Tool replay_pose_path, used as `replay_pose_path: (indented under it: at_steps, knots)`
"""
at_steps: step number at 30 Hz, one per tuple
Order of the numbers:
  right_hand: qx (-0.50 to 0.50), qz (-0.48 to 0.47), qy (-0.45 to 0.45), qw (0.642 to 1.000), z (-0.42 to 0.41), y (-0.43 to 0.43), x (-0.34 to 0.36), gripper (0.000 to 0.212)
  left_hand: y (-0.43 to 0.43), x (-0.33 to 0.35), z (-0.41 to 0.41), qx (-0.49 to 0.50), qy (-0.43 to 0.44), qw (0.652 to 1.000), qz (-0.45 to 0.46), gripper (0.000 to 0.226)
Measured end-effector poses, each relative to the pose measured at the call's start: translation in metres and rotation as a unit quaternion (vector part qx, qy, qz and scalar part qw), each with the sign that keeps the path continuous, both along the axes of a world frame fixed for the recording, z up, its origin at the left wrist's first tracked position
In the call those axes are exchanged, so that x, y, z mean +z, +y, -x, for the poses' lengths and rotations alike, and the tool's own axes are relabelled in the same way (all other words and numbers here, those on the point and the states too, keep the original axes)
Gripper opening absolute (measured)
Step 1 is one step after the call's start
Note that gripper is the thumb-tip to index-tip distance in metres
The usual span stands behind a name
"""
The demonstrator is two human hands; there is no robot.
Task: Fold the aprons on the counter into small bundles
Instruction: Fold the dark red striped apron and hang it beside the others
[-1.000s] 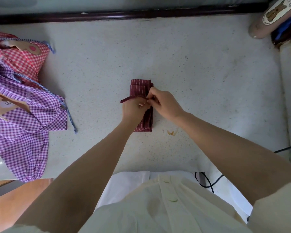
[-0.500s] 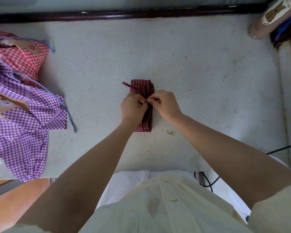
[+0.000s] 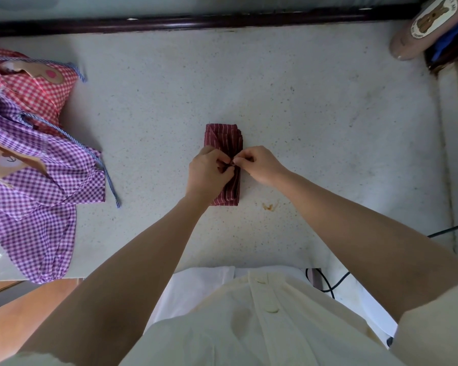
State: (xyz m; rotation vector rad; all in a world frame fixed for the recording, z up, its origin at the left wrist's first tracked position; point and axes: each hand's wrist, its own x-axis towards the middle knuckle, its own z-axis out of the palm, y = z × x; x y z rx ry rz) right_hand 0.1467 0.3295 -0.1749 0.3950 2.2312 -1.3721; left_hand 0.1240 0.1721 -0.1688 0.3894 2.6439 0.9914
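A dark red striped apron point(image 3: 224, 140), folded into a narrow bundle, lies in the middle of the pale speckled counter point(image 3: 315, 114). My left hand point(image 3: 208, 173) and my right hand point(image 3: 259, 165) meet over the bundle's middle, fingertips together, each pinching the apron's thin tie at the same spot. The tie itself is mostly hidden under my fingers. At the left edge lie a purple checked apron point(image 3: 37, 186) and, behind it, a red checked apron point(image 3: 35, 91), both unfolded and heaped.
A dark rail point(image 3: 196, 21) runs along the counter's far edge. A pinkish container with a rabbit label point(image 3: 423, 25) lies at the far right corner beside a dark object. An orange stain point(image 3: 269, 206) marks the counter near the bundle. A black cable point(image 3: 447, 228) trails at the right.
The loose end of the tie that stuck out to the left of the bundle has been drawn in under my fingers. Both hands stayed pressed together over the bundle's middle.
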Motion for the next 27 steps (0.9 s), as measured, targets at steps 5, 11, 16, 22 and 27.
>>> replay_pose_path:
  at_steps: [5, 11, 16, 22, 27]
  knots:
    - [0.0, 0.017, -0.004, 1.0, -0.001, 0.0, 0.003, 0.021, 0.0, 0.001, 0.001, -0.009, 0.008, 1.0, 0.009, 0.012]
    - [-0.118, -0.038, -0.004, 0.992, -0.005, 0.009, -0.007, 0.016, -0.009, 0.0, 0.002, -0.076, 0.031, 0.994, 0.073, 0.008]
    - [-0.17, -0.05, -0.022, 0.984, -0.005, 0.003, -0.011, 0.021, -0.012, -0.005, -0.003, -0.046, 0.019, 0.994, 0.098, 0.014]
    - [-0.17, 0.014, -0.067, 0.983, -0.007, -0.007, -0.005, 0.024, -0.016, -0.003, -0.008, 0.043, -0.119, 0.992, 0.009, 0.022]
    - [-0.166, 0.112, -0.098, 0.975, -0.002, -0.019, 0.003, 0.057, -0.011, 0.015, -0.009, 0.191, -0.273, 0.932, -0.141, 0.048]
